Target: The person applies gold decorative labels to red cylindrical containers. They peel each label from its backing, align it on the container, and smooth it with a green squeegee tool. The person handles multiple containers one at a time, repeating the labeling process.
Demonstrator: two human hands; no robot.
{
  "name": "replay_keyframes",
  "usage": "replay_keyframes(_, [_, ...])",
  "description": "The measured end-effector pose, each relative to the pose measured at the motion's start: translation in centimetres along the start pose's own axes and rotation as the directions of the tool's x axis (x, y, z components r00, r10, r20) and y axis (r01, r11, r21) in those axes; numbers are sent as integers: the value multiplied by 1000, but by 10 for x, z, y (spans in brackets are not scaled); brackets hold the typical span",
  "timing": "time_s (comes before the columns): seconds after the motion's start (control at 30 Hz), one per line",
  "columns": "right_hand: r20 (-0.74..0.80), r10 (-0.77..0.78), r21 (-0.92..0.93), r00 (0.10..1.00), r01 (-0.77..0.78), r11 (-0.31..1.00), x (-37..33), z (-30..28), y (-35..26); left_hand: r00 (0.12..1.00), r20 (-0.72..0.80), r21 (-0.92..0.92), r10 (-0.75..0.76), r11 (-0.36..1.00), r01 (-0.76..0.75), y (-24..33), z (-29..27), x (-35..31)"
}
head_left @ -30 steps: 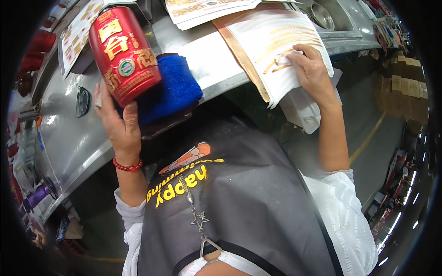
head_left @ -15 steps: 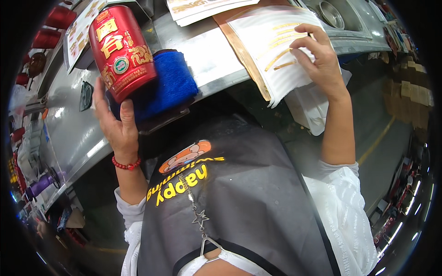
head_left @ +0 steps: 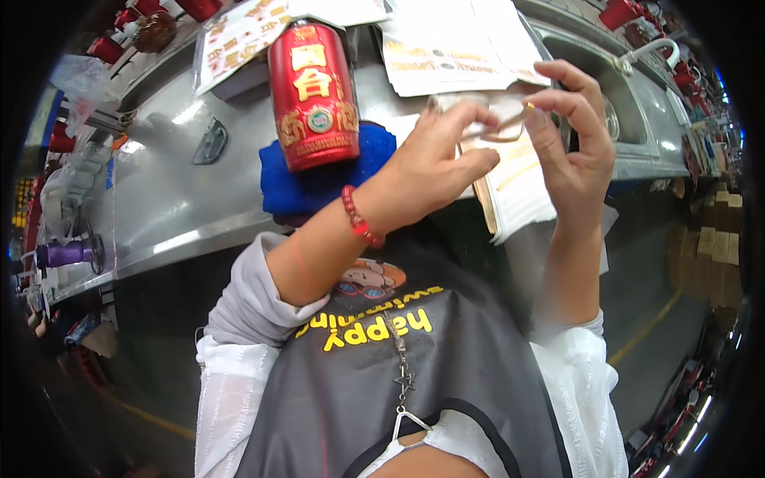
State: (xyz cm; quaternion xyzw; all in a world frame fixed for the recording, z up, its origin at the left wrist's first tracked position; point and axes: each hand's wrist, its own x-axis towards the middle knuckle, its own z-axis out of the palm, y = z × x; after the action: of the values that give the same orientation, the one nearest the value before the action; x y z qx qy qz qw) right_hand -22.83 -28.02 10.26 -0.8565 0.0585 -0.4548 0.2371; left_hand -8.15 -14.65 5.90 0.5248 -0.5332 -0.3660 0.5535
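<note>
And the left hand (head_left: 422,171) has come off the red bottle (head_left: 313,95), swinging across to meet the right hand (head_left: 578,151) in the upper right of the frame! The right pinches a small gold strip (head_left: 528,106) between thumb and forefinger; the left's thumb and fingers stand apart, too blurred to tell any grip. The bottle, upper left of centre, lies on the blue towel (head_left: 275,177), long axis nearly straight up the frame, narrower end to the top, steeper than before. It sits up and left of the left hand, well apart from the right.
</note>
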Motion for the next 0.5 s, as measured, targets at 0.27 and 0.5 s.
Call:
replay_keyframes(0.27, [-9,100,-19,995,-100,995,-14,6,2,953,-29,-312,-300,909,277,28,-14,-39])
replay_keyframes(0.5, [186,127,-257,974,-77,963,-23,10,2,977,-102,67,-188,978,196,44,-30,-61])
